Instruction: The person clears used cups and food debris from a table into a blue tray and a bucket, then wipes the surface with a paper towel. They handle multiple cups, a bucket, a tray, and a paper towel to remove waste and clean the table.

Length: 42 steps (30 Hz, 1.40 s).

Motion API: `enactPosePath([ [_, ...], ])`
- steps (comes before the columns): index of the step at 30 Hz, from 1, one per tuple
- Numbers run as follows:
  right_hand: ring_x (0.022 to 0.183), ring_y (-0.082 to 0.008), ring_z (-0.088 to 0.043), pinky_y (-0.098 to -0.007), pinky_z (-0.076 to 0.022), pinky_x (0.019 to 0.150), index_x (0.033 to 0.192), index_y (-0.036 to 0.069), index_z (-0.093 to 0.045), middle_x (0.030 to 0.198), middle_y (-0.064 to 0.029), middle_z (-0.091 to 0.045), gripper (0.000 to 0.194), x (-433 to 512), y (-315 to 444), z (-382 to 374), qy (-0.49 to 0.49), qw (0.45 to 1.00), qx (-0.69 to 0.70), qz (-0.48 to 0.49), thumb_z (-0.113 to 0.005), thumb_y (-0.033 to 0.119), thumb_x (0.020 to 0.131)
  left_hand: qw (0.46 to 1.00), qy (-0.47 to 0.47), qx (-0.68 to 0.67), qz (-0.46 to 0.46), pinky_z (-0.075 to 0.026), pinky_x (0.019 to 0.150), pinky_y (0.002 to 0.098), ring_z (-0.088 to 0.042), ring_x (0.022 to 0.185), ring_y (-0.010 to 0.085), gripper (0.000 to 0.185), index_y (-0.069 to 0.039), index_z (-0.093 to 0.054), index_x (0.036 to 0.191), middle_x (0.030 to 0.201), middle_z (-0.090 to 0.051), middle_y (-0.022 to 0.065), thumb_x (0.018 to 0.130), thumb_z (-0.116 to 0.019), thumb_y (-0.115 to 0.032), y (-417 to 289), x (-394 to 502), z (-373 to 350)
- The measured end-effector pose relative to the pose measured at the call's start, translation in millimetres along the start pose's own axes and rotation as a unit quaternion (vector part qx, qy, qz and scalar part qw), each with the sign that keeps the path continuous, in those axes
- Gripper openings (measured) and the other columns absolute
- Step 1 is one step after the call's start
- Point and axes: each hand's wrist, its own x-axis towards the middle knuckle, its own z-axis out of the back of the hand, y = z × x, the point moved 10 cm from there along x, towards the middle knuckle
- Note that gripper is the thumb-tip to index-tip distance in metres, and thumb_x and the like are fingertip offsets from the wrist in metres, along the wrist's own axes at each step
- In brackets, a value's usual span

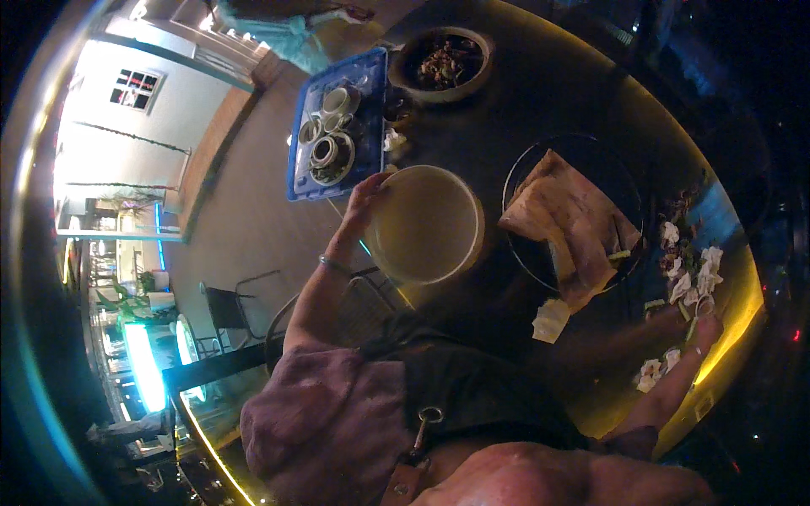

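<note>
My left hand (366, 196) grips the rim of a large round pale bucket (425, 224), tilted so that its mouth faces me. My right hand (710, 329) is stretched out to the table's right edge. A small round cup-like thing (704, 305) is at its fingertips; whether the fingers hold it is too blurred to tell. Crumpled white tissues (707, 269) and green scraps lie scattered around that hand. Between my hands a crumpled brown cloth or paper (566, 218) lies over a round dark plate or tray with a bright rim (506, 199).
A blue plastic tray (296, 171) with several cups and bowls sits at the table's far left. Beside it stands a round pot (484, 63) with food scraps. Another person's sleeve (278, 35) shows behind. A yellow-lit edge (737, 341) borders the dark table; a chair (228, 310) stands left.
</note>
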Motion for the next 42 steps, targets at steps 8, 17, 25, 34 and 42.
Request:
enactPosePath([
  [8, 0.105, -0.0222, -0.061, -0.0342, -0.0500, 0.088, 0.120, 0.007, -0.063, 0.117, -0.0098, -0.065, 0.034, 50.3, 114.7, 131.4, 0.066, 0.794, 0.560, -0.226, -0.059, 0.015, 0.087, 0.989, 0.062, -0.131, -0.019, -0.049, 0.088, 0.0316, -0.060, 0.101, 0.0180, 0.037, -0.002, -0.059, 0.121, 0.110, -0.064, 0.0076, 0.084, -0.060, -0.006, 9.2, 5.7, -7.5],
  [17, 0.096, -0.0161, -0.063, -0.0310, -0.0515, 0.086, 0.108, 0.004, -0.066, 0.101, -0.0063, -0.068, 0.026, 149.5, 685.1, 497.6, 0.168, 0.721, 0.645, 0.188, -0.064, 0.007, 0.083, 0.964, 0.208, -0.166, 0.002, -0.045, 0.095, 0.0345, -0.052, 0.112, 0.0228, 0.054, -0.007, -0.046, 0.136, 0.123, -0.050, 0.0111, 0.090, -0.064, -0.030, 17.3, 7.7, -8.3],
  [25, 0.068, -0.0259, -0.067, -0.0394, -0.0523, 0.062, 0.087, 0.009, -0.071, 0.081, -0.0148, -0.070, 0.017, 180.5, 1080.5, 547.3, 0.129, 0.752, 0.514, 0.392, -0.068, 0.018, 0.074, 0.956, 0.139, -0.255, 0.049, -0.036, 0.104, 0.0330, -0.049, 0.120, 0.0207, 0.050, -0.003, -0.045, 0.136, 0.130, -0.052, 0.0101, 0.094, -0.060, -0.025, 52.0, 1.4, 140.2],
  [34, 0.078, -0.0380, -0.067, -0.0456, -0.0531, 0.069, 0.086, -0.002, -0.064, 0.083, -0.0248, -0.066, 0.032, 145.5, 1104.5, 585.9, 0.046, 0.755, 0.531, 0.382, -0.071, 0.025, 0.070, 0.979, 0.034, -0.192, 0.055, -0.044, 0.084, 0.0282, -0.053, 0.098, 0.0153, 0.039, -0.002, -0.053, 0.127, 0.114, -0.058, 0.0056, 0.096, -0.054, -0.024, 27.8, -7.2, 219.3],
  [42, 0.097, -0.0190, -0.065, -0.0319, -0.0534, 0.080, 0.130, 0.004, -0.052, 0.117, -0.0144, -0.062, 0.050, 87.4, 772.5, 592.6, -0.006, 0.717, 0.664, 0.210, -0.070, 0.012, 0.083, 0.986, 0.078, -0.134, -0.059, -0.041, 0.084, 0.0284, -0.053, 0.099, 0.0152, 0.040, -0.003, -0.057, 0.124, 0.112, -0.059, 0.0049, 0.092, -0.055, -0.028, -8.7, 43.0, 175.6],
])
